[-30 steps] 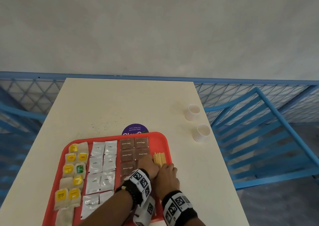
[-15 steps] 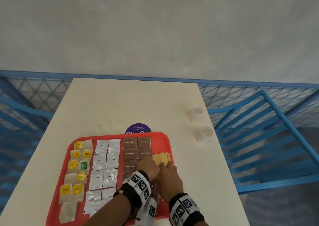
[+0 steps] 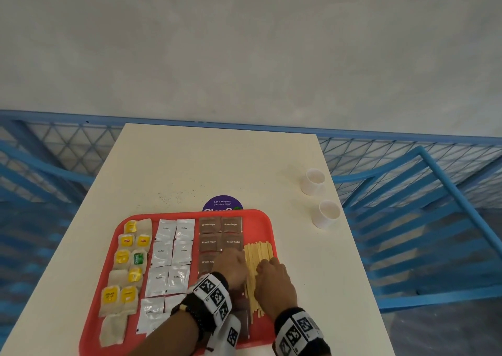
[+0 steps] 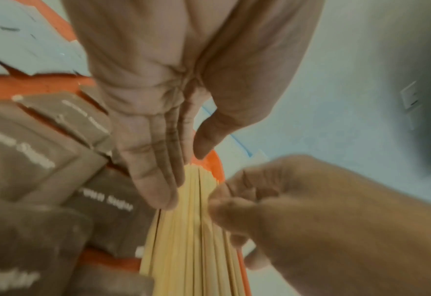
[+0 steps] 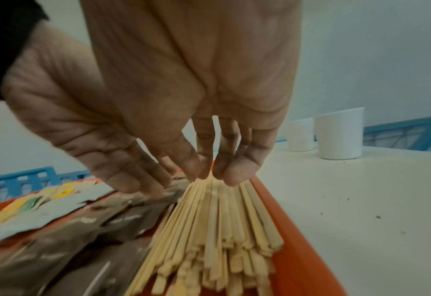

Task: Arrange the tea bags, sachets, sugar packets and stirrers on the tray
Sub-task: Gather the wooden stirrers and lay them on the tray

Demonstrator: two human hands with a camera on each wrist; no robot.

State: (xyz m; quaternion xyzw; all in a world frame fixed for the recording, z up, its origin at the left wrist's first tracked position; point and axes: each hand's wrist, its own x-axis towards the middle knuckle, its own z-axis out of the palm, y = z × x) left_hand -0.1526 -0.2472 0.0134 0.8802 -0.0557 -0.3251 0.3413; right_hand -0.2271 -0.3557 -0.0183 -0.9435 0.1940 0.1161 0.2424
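Note:
A red tray (image 3: 260,219) holds a column of tea bags (image 3: 127,260), white coffee sachets (image 3: 171,255), brown sugar packets (image 3: 220,233) and, along its right side, a bundle of wooden stirrers (image 3: 258,249). My left hand (image 3: 236,260) lies with straight fingers (image 4: 156,180) pressed against the left side of the stirrers (image 4: 191,240). On the bundle's right, my right hand (image 3: 267,264) has its fingertips (image 5: 237,174) and thumb gathered on top of the stirrers (image 5: 216,220), pinching them. The near sugar packets are partly hidden under my wrists.
Two white paper cups (image 3: 313,180) (image 3: 327,213) stand near the table's right edge. A purple round sticker (image 3: 222,203) peeks out behind the tray. A blue chair (image 3: 434,233) and blue railing surround the cream table (image 3: 217,160).
Both hands have slid a little toward me along the stirrers, so more of the sticks' far ends shows. The packets have not moved.

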